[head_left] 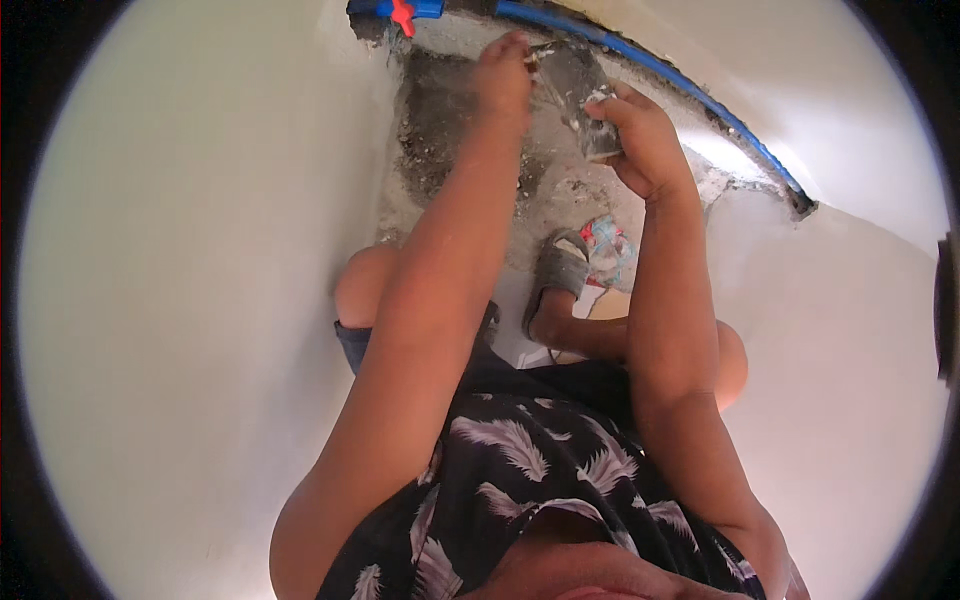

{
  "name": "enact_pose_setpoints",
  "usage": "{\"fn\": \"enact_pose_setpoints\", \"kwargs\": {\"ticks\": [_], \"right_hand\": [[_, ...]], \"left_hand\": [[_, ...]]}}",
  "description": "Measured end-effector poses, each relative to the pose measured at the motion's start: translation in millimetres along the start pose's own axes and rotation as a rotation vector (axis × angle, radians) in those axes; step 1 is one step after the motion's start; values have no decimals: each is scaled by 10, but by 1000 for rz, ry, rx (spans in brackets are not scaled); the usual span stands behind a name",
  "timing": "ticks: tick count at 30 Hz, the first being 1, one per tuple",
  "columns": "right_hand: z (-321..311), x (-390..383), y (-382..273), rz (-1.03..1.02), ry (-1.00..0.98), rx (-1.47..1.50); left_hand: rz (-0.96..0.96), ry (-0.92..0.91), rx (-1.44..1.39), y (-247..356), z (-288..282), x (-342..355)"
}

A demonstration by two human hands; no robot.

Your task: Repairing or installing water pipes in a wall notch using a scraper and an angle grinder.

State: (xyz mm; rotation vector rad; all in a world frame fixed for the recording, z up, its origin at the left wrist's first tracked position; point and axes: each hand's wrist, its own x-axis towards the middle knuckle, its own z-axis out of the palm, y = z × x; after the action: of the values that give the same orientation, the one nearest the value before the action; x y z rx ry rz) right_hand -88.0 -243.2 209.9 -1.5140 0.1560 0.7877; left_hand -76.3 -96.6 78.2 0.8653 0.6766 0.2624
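My right hand [640, 135] grips the near end of a dark, flat piece [575, 80] smeared with whitish material, thumb on top and fingers round its edge. What kind of thing it is does not show clearly. Beside its far left edge is my left hand [505, 75], blurred by motion with the fingers partly curled; whether it touches or holds the piece I cannot tell. Both hands are over rough, broken concrete [560, 195]. A dark patch of loose soil and rubble [430, 130] lies below and left of my left hand.
A blue pipe [660, 65] runs along a groove at the foot of the far wall. A red-handled valve [403, 15] sits on it at the upper left. A crumpled colourful wrapper [608, 245] lies beside my slippered foot [560, 265]. Pale walls [200, 250] close in on both sides.
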Motion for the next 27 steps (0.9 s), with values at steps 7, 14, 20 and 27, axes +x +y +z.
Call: {"fn": "enact_pose_setpoints", "kwargs": {"ticks": [7,14,20,27], "right_hand": [[145,62,-332,-192,58,-686],[607,155,-345,186,-111,220],[928,710,-39,6,59,814],[1021,1006,101,178,-17,1241]], "left_hand": [[28,-386,-505,-699,386,466],[173,-272,-377,-707,590,316],[175,-181,-231,-468,546,152],[169,-149,-178,-429,556,143]]}}
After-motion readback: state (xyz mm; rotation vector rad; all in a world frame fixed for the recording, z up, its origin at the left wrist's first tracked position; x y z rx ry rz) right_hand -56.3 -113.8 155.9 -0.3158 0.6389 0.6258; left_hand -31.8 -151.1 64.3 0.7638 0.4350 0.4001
